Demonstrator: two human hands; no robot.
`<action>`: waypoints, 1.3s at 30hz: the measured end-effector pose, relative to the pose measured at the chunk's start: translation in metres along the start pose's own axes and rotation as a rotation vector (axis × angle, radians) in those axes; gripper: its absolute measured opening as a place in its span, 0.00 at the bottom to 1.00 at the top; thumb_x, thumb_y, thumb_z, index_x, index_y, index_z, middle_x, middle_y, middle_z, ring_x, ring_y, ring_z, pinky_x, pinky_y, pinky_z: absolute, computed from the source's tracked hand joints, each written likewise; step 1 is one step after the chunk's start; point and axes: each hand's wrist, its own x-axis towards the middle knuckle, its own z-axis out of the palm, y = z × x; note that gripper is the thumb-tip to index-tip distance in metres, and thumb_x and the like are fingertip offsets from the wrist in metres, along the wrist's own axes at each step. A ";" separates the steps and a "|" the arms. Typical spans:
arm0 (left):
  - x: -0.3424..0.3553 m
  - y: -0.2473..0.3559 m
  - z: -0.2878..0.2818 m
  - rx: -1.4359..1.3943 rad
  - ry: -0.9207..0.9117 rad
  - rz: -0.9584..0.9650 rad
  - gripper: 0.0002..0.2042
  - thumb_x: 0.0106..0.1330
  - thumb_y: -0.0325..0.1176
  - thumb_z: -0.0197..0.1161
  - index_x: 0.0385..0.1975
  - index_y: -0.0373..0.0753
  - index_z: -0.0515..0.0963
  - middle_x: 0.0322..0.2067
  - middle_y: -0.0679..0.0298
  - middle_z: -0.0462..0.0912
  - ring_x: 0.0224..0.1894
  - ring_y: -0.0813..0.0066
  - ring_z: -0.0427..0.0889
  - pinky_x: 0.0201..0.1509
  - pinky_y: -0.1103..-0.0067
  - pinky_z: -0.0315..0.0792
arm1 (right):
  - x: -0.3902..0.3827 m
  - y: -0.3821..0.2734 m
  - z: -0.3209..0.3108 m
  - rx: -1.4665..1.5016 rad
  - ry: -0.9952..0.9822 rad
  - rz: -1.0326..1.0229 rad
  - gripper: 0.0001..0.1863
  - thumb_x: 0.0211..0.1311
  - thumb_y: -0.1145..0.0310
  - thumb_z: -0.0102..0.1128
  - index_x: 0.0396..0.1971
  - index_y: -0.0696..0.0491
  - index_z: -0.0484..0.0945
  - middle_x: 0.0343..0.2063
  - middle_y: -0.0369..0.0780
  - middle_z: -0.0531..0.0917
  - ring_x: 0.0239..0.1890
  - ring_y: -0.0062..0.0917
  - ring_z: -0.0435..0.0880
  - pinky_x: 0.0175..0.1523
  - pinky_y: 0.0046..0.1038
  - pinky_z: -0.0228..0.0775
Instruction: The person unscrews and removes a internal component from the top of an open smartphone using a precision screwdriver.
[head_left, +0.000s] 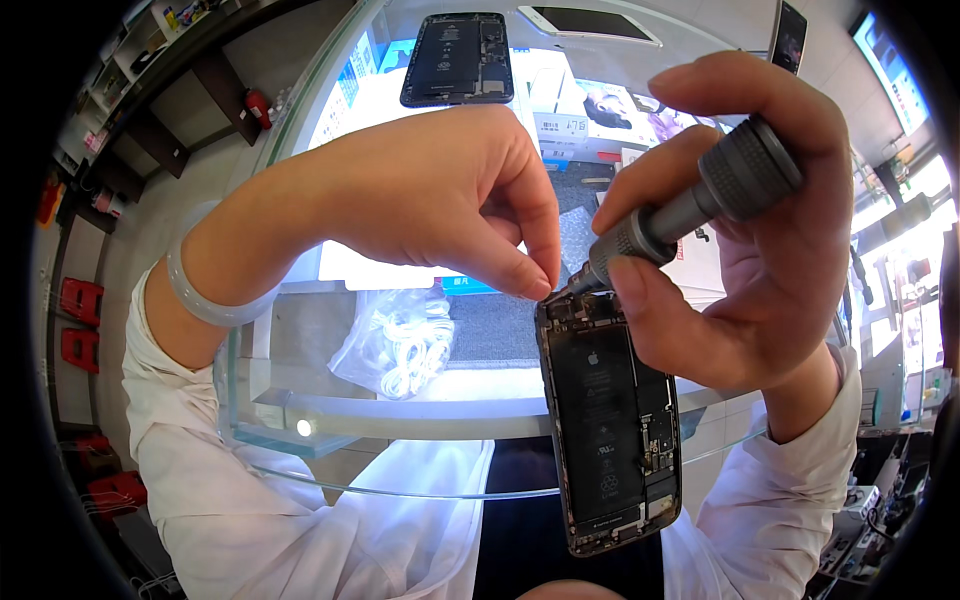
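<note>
My right hand (760, 260) is wrapped round a dark grey screwdriver (690, 205) with a ribbed end knob, slanting down to the left. Its tip meets the top edge of an opened smartphone (600, 420), whose black battery and circuit board lie bare. Beside that tip, my left hand (480, 200) pinches thumb and forefinger together; whatever sits between them is too small to make out. A pale bangle (205, 300) circles my left wrist. The phone is seen over the front edge of the glass counter (420, 420), with its top end away from me.
Farther back on the glass lie a second opened phone (458, 58) and a white-framed phone (590, 24). Beneath the glass are product boxes (560, 100) and a plastic bag of white cables (400, 345). A red fire extinguisher (257, 105) stands at the far left.
</note>
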 end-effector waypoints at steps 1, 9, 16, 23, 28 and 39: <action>-0.001 0.001 0.000 -0.002 -0.001 0.002 0.07 0.56 0.29 0.70 0.32 0.35 0.88 0.13 0.74 0.74 0.17 0.87 0.67 0.23 0.83 0.62 | 0.000 -0.001 0.000 0.004 0.007 0.005 0.41 0.46 0.80 0.66 0.61 0.64 0.54 0.31 0.47 0.83 0.26 0.21 0.82 0.34 0.16 0.69; -0.001 0.006 0.003 0.001 -0.013 -0.021 0.07 0.56 0.29 0.70 0.32 0.35 0.87 0.13 0.74 0.74 0.17 0.88 0.68 0.23 0.84 0.61 | -0.001 -0.015 0.008 0.209 0.138 0.256 0.40 0.47 0.80 0.66 0.60 0.65 0.54 0.31 0.46 0.83 0.26 0.21 0.82 0.35 0.17 0.70; 0.002 0.011 0.013 0.010 0.031 0.021 0.07 0.56 0.30 0.70 0.32 0.35 0.87 0.15 0.73 0.76 0.18 0.87 0.69 0.24 0.84 0.63 | 0.002 -0.016 -0.002 0.023 0.043 0.014 0.42 0.44 0.81 0.69 0.61 0.65 0.56 0.40 0.49 0.81 0.27 0.21 0.83 0.35 0.17 0.71; 0.002 0.010 0.016 0.080 0.072 0.073 0.07 0.56 0.29 0.70 0.32 0.34 0.87 0.16 0.72 0.77 0.19 0.87 0.70 0.24 0.84 0.64 | 0.000 -0.026 -0.009 -0.151 -0.008 0.034 0.44 0.43 0.74 0.80 0.59 0.62 0.62 0.51 0.48 0.78 0.33 0.21 0.84 0.35 0.17 0.73; -0.001 0.009 0.016 0.060 0.079 0.150 0.07 0.55 0.30 0.70 0.31 0.34 0.87 0.16 0.72 0.77 0.18 0.86 0.70 0.24 0.83 0.64 | 0.011 -0.022 -0.013 -0.063 -0.030 -0.037 0.43 0.43 0.73 0.81 0.58 0.62 0.64 0.50 0.48 0.78 0.36 0.22 0.85 0.37 0.18 0.75; 0.000 0.016 0.023 0.055 0.084 0.116 0.07 0.55 0.30 0.70 0.30 0.35 0.86 0.15 0.73 0.74 0.18 0.87 0.68 0.23 0.83 0.61 | 0.002 -0.039 -0.012 -0.158 0.031 0.053 0.40 0.46 0.73 0.79 0.58 0.63 0.64 0.50 0.49 0.79 0.37 0.24 0.85 0.38 0.21 0.76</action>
